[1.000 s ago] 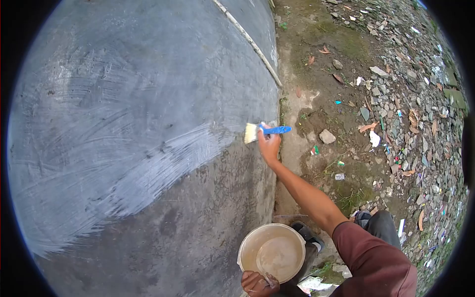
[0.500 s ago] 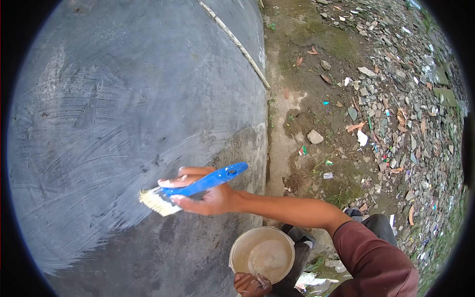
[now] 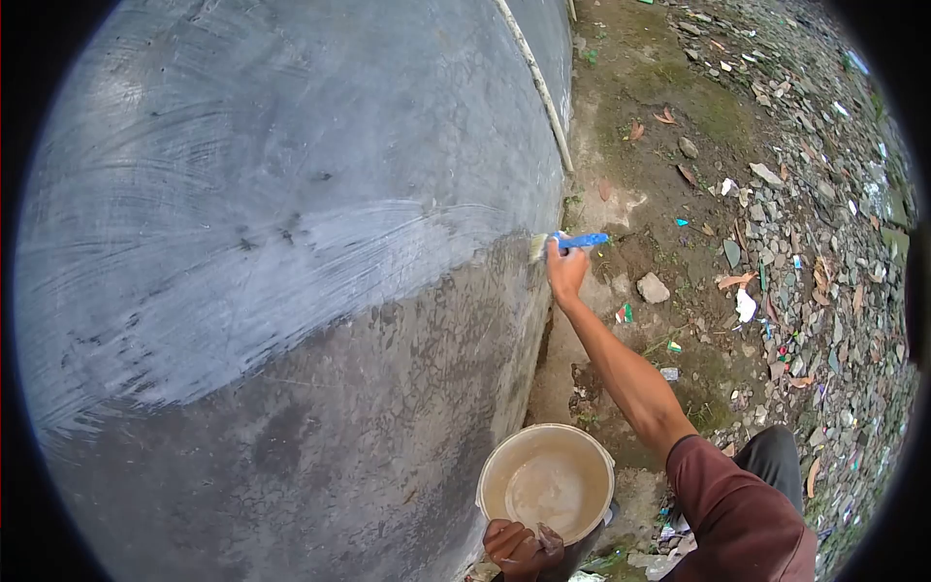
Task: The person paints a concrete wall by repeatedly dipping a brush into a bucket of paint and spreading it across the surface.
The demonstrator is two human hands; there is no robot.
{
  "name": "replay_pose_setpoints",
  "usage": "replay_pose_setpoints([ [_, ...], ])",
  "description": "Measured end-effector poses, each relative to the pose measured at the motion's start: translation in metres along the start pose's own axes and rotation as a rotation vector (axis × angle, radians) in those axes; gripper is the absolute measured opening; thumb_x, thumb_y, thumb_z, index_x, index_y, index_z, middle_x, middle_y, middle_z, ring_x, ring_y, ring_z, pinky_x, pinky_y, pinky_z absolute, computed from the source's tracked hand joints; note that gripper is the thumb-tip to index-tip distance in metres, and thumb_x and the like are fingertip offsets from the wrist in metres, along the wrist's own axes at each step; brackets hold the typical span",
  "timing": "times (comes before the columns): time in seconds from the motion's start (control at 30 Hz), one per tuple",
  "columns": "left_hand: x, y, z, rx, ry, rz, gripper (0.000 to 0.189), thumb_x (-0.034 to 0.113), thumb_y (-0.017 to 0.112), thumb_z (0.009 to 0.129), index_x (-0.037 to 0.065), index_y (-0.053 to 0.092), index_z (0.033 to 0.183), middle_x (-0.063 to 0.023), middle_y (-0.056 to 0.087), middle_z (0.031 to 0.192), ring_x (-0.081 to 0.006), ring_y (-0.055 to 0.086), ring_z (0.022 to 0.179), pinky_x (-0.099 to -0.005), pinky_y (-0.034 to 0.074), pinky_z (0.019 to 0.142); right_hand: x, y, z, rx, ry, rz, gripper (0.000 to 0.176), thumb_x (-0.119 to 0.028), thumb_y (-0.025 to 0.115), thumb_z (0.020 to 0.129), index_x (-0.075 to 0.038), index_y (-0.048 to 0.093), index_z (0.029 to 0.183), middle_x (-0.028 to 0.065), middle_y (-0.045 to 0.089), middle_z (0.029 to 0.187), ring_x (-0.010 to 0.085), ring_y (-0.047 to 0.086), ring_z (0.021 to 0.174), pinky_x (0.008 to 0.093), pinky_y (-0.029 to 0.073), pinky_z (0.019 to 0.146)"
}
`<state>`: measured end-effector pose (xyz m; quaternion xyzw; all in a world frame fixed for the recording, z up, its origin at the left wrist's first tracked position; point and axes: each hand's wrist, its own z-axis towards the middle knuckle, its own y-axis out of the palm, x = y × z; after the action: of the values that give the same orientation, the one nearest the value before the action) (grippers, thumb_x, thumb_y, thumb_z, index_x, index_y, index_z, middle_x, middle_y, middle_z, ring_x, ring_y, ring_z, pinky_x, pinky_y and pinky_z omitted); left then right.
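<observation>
My right hand (image 3: 566, 272) is closed around a paintbrush (image 3: 585, 241) with a blue handle and pale bristles. The bristle end meets the lower edge of the grey wall (image 3: 388, 378), close to where it reaches the ground. A whitish wet band of strokes (image 3: 281, 281) runs across the wall to the left of the brush. At the bottom, my left hand (image 3: 522, 548) grips the near rim of a cream bucket (image 3: 493, 466), its fingers curled. A pale, thin residue coats the bucket's inside.
A thin pale pole (image 3: 538, 82) leans on the wall further along. Mossy soil (image 3: 669, 97) borders the wall's foot, with a loose stone (image 3: 653, 288) on it. Rubble and litter (image 3: 805, 291) cover the ground to the right. My dark-trousered knee (image 3: 773, 466) shows beneath the sleeve.
My right hand has swept the brush right and up along the wall to its edge, and the whitish band now reaches further right. My left hand stays at the bucket.
</observation>
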<state>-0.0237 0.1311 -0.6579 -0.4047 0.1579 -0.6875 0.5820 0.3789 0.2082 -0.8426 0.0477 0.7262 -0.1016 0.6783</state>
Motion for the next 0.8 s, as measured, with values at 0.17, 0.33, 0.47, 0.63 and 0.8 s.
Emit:
replay_pose_setpoints([
  [0.17, 0.016, -0.008, 0.018, -0.011, -0.033, -0.031, 0.031, -0.001, 0.059, 0.065, 0.013, 0.034, 0.054, -0.0003, 0.04, 0.045, -0.0192, 0.039, 0.037, -0.0333, 0.034, 0.047, -0.199, -0.029, -0.067, -0.222, -0.063, 0.489, 0.024, -0.014, 0.064, 0.087, 0.005, 0.067, 0.1, 0.0074, 0.062, 0.067, 0.0118, 0.056, 0.057, 0.0315, 0.044, 0.052],
  [0.33, 0.024, 0.005, 0.029, -0.074, -0.028, -0.116, 0.031, -0.001, 0.059, 0.065, 0.013, 0.034, 0.054, 0.0001, 0.04, 0.045, -0.0187, 0.039, 0.037, -0.0328, 0.033, 0.047, -0.25, -0.072, -0.096, -0.651, -0.254, 0.885, 0.028, -0.007, 0.062, 0.091, 0.007, 0.061, 0.115, 0.0041, 0.065, 0.09, 0.0083, 0.059, 0.076, 0.0232, 0.049, 0.065],
  [0.47, 0.007, 0.021, 0.017, -0.105, -0.004, -0.13, 0.031, -0.001, 0.059, 0.064, 0.013, 0.033, 0.054, 0.0005, 0.039, 0.044, -0.0183, 0.039, 0.036, -0.0325, 0.033, 0.047, -0.16, -0.03, -0.079, -0.714, -0.074, 0.972, 0.033, -0.007, 0.063, 0.091, 0.008, 0.059, 0.12, 0.0072, 0.066, 0.102, 0.0078, 0.06, 0.091, 0.0221, 0.05, 0.077],
  [0.63, -0.014, 0.028, -0.001, -0.122, 0.008, -0.087, 0.031, -0.001, 0.059, 0.063, 0.013, 0.033, 0.054, 0.001, 0.039, 0.043, -0.0178, 0.038, 0.036, -0.0321, 0.032, 0.047, 0.008, 0.02, -0.02, -0.2, 0.099, 0.682, 0.029, -0.01, 0.064, 0.09, 0.007, 0.063, 0.113, 0.0054, 0.068, 0.091, 0.0078, 0.061, 0.074, 0.0254, 0.05, 0.063],
  [0.8, -0.022, 0.018, -0.001, -0.127, -0.004, -0.055, 0.031, -0.001, 0.059, 0.063, 0.014, 0.032, 0.054, 0.0015, 0.038, 0.043, -0.0173, 0.038, 0.035, -0.0317, 0.031, 0.047, 0.052, 0.022, 0.033, 0.02, 0.122, -0.091, 0.031, -0.024, 0.066, 0.085, 0.006, 0.068, 0.088, 0.0136, 0.063, 0.063, 0.0209, 0.062, 0.057, 0.0393, 0.048, 0.059],
])
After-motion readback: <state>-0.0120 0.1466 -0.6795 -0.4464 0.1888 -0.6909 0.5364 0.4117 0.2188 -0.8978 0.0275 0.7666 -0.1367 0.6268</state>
